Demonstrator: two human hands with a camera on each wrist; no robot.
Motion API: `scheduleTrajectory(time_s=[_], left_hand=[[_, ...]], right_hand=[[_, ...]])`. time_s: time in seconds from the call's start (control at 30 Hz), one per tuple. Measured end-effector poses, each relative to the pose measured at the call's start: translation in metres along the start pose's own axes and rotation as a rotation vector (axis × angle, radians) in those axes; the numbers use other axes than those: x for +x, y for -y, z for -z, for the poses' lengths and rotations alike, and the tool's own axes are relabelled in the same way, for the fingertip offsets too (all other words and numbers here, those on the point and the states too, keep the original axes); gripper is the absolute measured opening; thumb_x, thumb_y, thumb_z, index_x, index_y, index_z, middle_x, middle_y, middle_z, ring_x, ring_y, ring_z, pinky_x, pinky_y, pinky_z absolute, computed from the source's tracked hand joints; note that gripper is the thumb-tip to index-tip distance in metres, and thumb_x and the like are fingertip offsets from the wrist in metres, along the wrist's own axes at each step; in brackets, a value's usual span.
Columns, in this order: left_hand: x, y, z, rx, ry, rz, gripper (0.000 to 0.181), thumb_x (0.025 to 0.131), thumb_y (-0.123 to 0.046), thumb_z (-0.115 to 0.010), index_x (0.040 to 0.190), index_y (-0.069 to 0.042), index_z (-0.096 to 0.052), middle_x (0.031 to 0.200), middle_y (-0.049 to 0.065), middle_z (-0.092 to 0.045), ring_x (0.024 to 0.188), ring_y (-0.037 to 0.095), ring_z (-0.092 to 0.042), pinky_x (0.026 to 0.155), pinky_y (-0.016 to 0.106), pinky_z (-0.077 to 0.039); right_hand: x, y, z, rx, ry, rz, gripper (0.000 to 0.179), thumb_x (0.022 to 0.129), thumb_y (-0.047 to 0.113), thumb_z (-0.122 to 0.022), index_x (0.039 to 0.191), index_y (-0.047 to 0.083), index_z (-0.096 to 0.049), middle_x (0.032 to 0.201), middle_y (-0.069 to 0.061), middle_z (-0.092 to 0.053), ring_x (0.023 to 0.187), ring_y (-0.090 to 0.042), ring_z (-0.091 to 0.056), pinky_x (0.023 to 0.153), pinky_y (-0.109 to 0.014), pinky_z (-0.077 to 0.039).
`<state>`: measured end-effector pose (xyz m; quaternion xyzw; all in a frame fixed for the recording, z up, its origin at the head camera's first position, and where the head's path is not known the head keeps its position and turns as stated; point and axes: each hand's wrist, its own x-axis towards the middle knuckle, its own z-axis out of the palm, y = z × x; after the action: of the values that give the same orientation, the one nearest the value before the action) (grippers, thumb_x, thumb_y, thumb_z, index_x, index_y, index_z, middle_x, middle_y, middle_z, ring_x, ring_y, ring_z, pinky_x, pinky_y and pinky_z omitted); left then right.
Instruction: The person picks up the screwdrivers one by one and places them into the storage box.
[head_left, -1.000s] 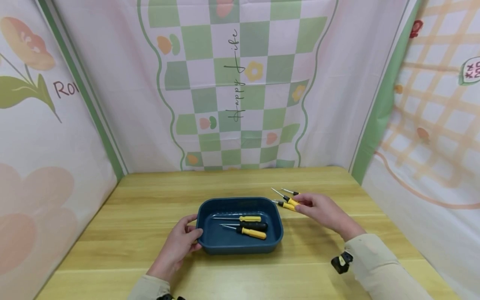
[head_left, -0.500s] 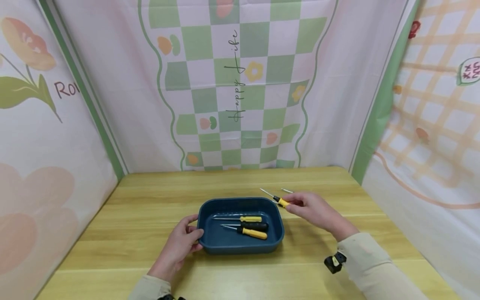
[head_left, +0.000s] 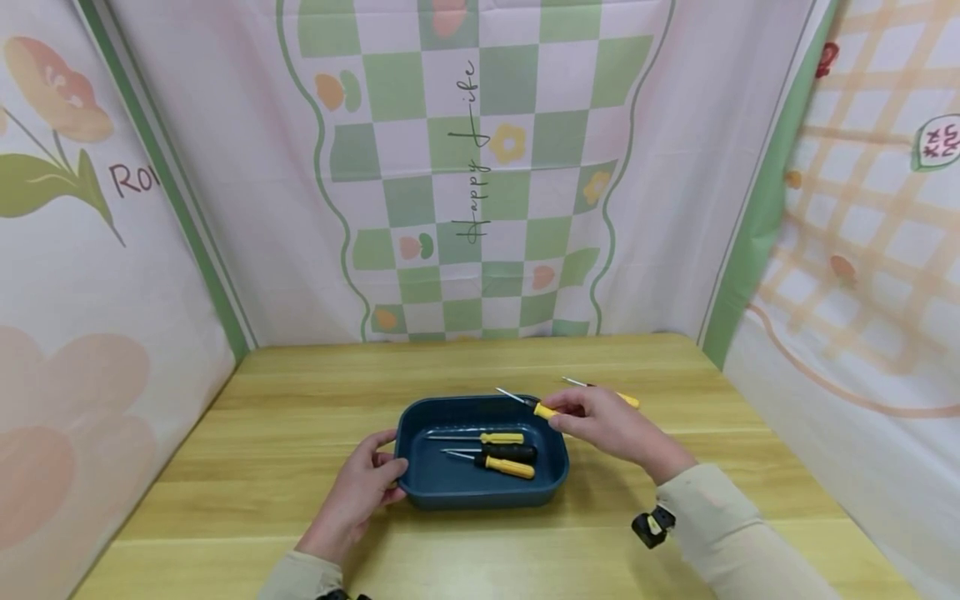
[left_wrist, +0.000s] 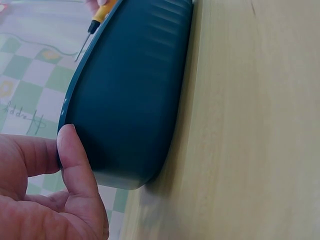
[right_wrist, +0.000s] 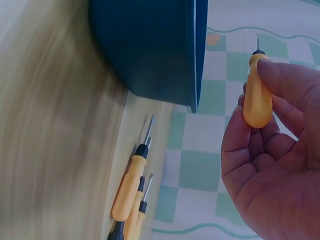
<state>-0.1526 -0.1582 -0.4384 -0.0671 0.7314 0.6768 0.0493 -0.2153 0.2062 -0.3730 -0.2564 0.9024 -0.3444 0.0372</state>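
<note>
A dark blue rectangular box point(head_left: 480, 500) stands on the table, and my left hand point(head_left: 356, 492) pinches its left end at the rim. Inside lie a thin yellow-handled screwdriver point(head_left: 501, 438), a black-handled screwdriver point(head_left: 513, 453) and a yellow-handled screwdriver with a black collar point(head_left: 510, 467). Over the box's back right corner, my right hand point(head_left: 611, 423) holds another yellow screwdriver point(right_wrist: 257, 102) by its handle, the shaft pointing away to the left. In the right wrist view, thumb and fingers grip that handle, with the box wall to their left.
Several yellow-handled screwdrivers point(right_wrist: 129, 187) lie on the wooden table point(head_left: 300, 392) to the right of the box; in the head view my right hand partly hides them. Printed cloth point(head_left: 502, 250) hangs at the back and both sides.
My right hand has moved left with the yellow screwdriver, from the screwdrivers on the table to over the box's corner. My left hand stays at the box's left end.
</note>
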Motion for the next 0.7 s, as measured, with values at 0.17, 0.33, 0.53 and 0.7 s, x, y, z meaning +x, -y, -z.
scheduleTrajectory(time_s=[0.17, 0.33, 0.53, 0.7], left_hand=[[0.000, 0.000, 0.000, 0.003, 0.001, 0.004, 0.053, 0.103, -0.009, -0.060, 0.154, -0.007, -0.044, 0.118, 0.018, -0.053, 0.081, 0.022, -0.062, 0.068, 0.027, -0.059], [0.000, 0.000, 0.000, 0.001, -0.002, 0.004, 0.053, 0.103, -0.008, -0.060, 0.154, -0.007, -0.044, 0.118, 0.018, -0.054, 0.080, 0.022, -0.062, 0.068, 0.027, -0.059], [0.001, 0.001, -0.001, -0.007, -0.005, -0.002, 0.054, 0.103, -0.008, -0.060, 0.154, -0.006, -0.044, 0.115, 0.016, -0.054, 0.078, 0.021, -0.062, 0.065, 0.027, -0.058], [0.003, 0.002, -0.001, -0.006, -0.010, -0.001, 0.054, 0.103, -0.008, -0.060, 0.154, -0.006, -0.044, 0.115, 0.016, -0.054, 0.077, 0.021, -0.062, 0.065, 0.026, -0.058]], right_hand=[[0.003, 0.005, -0.003, 0.012, 0.019, 0.004, 0.032, 0.103, 0.029, -0.066, 0.129, 0.011, -0.071, 0.109, 0.001, -0.069, 0.092, -0.017, -0.060, 0.080, -0.027, -0.056], [0.005, 0.009, -0.007, 0.022, 0.041, 0.013, 0.030, 0.104, 0.028, -0.065, 0.128, 0.013, -0.072, 0.110, 0.001, -0.069, 0.092, -0.017, -0.061, 0.081, -0.028, -0.056], [0.009, 0.010, -0.013, 0.041, 0.073, 0.042, 0.030, 0.105, 0.028, -0.063, 0.130, 0.013, -0.071, 0.115, 0.000, -0.071, 0.095, -0.015, -0.063, 0.083, -0.028, -0.056], [0.011, 0.010, -0.017, 0.025, 0.080, 0.073, 0.029, 0.105, 0.026, -0.063, 0.129, 0.013, -0.072, 0.114, -0.004, -0.073, 0.094, -0.013, -0.065, 0.082, -0.027, -0.056]])
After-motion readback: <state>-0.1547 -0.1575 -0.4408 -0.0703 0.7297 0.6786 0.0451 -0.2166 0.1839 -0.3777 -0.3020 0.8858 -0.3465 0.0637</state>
